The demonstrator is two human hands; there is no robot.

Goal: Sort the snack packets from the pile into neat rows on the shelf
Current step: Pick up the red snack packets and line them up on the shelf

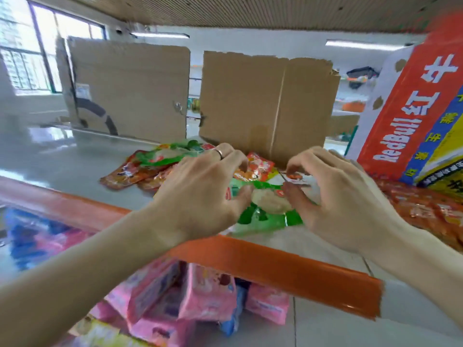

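A green snack packet point(265, 211) with a pale food picture lies at the front of the grey shelf point(75, 166). My left hand point(200, 191) grips its left side, thumb on the packet's edge and fingers curled over the top. On the right side, my right hand point(343, 201) pinches its upper corner between thumb and forefinger. Behind my hands lies the pile: a red-orange packet point(259, 167), another green packet point(170, 154) and brown-red packets point(125, 176) spread to the left. The hands hide part of the pile.
Two cardboard sheets point(130, 88) point(265, 101) stand upright at the shelf's back. A RedBull carton point(411, 116) leans at the right, with orange packets point(426, 209) below it. The shelf's orange front edge point(288, 269) runs across. Pink packets point(200, 299) sit on the lower shelf.
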